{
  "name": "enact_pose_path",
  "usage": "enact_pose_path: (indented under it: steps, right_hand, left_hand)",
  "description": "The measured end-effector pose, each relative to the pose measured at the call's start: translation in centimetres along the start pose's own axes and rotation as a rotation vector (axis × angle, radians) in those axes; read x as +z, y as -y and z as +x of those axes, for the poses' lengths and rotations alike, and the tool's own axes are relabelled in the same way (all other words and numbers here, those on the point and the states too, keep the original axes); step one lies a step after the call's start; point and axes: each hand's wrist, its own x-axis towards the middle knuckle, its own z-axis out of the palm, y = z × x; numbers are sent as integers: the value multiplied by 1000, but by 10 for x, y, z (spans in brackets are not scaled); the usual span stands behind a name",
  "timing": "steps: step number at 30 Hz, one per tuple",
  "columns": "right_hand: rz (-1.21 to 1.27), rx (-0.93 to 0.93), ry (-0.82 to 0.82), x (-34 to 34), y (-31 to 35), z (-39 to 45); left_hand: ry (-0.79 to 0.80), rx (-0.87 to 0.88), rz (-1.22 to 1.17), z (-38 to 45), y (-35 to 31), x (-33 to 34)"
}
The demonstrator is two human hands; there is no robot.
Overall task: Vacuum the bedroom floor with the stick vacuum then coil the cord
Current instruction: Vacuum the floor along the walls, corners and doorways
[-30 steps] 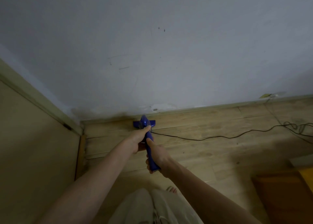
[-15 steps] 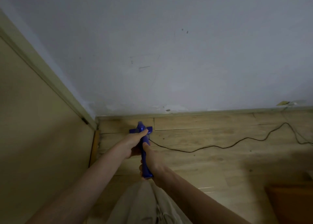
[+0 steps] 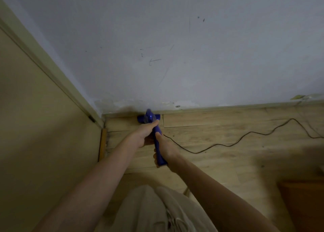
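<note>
A blue stick vacuum [image 3: 158, 140] points away from me toward the corner. Its floor head [image 3: 148, 118] sits on the wooden floor [image 3: 228, 161] right against the skirting of the white wall. My left hand [image 3: 144, 134] grips the upper body of the vacuum. My right hand [image 3: 164, 149] grips the handle end closer to me. A thin black cord [image 3: 233, 144] runs from the vacuum across the floor in a wavy line to the right edge of the view.
A beige door or panel [image 3: 43, 126] with its frame stands at the left, meeting the wall at the corner. Something orange-brown, a piece of furniture [image 3: 305, 202], sits at the lower right. My light trousers [image 3: 154, 210] fill the bottom centre.
The vacuum head has moved forward until it touches the skirting by the corner. The view has shifted left, so the door fills more of the left side. Both hands keep their grip.
</note>
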Motion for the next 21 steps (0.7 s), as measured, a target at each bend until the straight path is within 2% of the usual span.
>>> enact_pose_path:
  steps: [8,21]
  right_hand:
    - [-31,-1,-17,5,6,3]
    - [-52,-64,-113,-51,-4,-30]
  left_hand:
    - [18,-7,-16,-1,-5,-7]
    - [72,27,-47,-13,5,51]
